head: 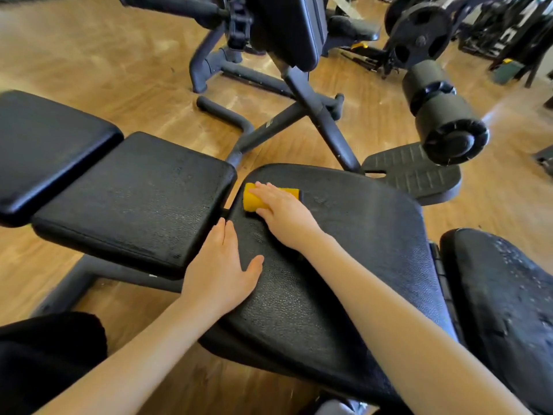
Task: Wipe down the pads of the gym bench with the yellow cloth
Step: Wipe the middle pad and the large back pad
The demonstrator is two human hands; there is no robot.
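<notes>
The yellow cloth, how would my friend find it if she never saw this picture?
Look at the big black gym bench pad in the middle. At its far left end, a right hand presses flat on the yellow cloth. It is the only bright yellow thing on the black pads.

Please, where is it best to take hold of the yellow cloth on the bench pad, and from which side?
Probably from above, on the folded yellow cloth at its exposed left end. It lies flat on the wide black textured seat pad, and the right hand presses flat on its right part. The left hand rests on the pad's left edge.
</notes>
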